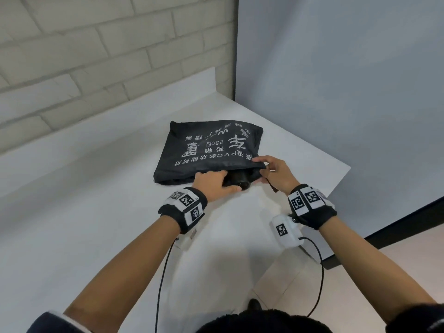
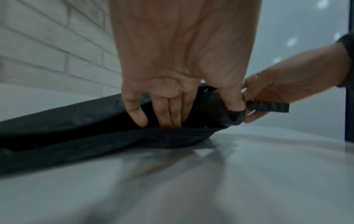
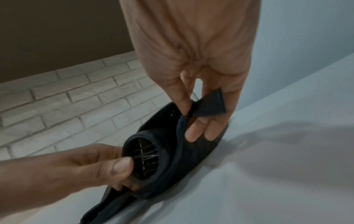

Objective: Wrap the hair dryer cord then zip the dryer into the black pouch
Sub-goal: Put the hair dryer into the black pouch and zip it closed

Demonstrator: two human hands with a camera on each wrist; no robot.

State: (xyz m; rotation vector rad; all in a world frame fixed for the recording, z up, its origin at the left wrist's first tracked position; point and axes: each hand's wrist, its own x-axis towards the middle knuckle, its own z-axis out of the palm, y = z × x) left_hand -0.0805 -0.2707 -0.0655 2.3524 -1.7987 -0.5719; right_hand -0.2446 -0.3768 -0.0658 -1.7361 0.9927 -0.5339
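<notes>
The black pouch with white printed characters lies flat on the white table, its mouth facing me. The black hair dryer sticks out of that mouth, its round grilled end showing. My left hand grips the dryer's barrel, thumb on its rim. My right hand pinches the pouch's upper edge at the right corner, beside a black fabric tab. The cord is hidden.
A pale brick wall stands behind the table, and a plain grey panel closes the right side. The table's right edge drops to a tan floor. Thin black cables hang from both wristbands.
</notes>
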